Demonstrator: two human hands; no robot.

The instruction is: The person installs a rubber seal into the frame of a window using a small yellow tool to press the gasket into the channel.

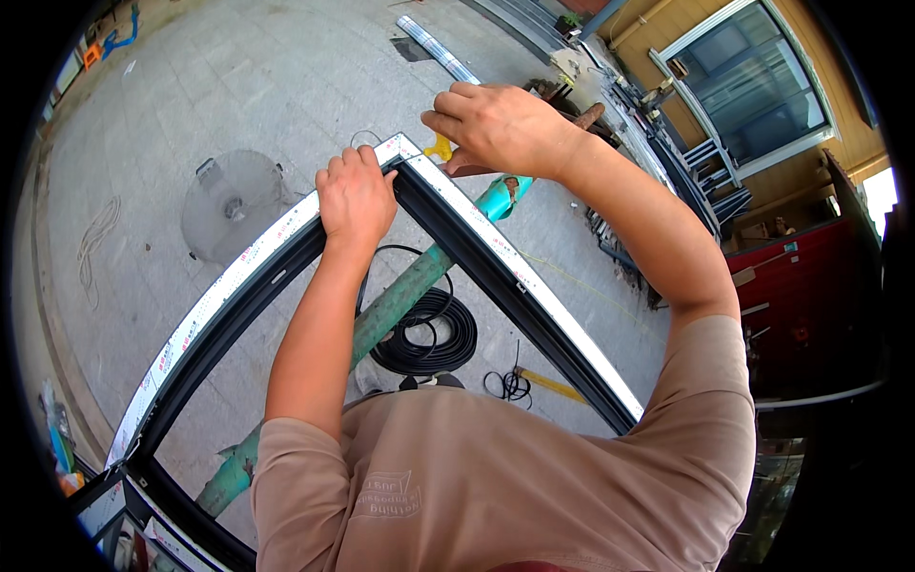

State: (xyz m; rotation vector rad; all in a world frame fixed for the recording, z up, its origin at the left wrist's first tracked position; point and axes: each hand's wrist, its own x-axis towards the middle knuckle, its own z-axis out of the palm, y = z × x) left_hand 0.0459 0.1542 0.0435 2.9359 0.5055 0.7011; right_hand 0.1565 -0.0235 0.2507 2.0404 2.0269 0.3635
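Note:
A large window frame (pixel 257 250), black on its inner side and covered with white printed film on its outer side, stands before me with one corner pointing away. My left hand (pixel 357 195) is closed over the frame just left of that corner, its thumb along the inner edge. Right of the corner, my right hand (pixel 500 124) is raised with bent fingers. Beneath its fingers, against the frame, shows a small yellow piece (pixel 439 148). The fingers hide most of whatever they hold. A worn green pole (pixel 400 296) passes beneath the frame, with a brighter green end beyond it.
A black coiled hose (pixel 429 334) lies on the paved floor inside the frame's outline. A round grey fan-like object (pixel 233 205) sits left of the frame. Metal profiles (pixel 658 143) are piled at the right near a building window (pixel 753 81). A wrapped roll (pixel 437 48) lies farther off.

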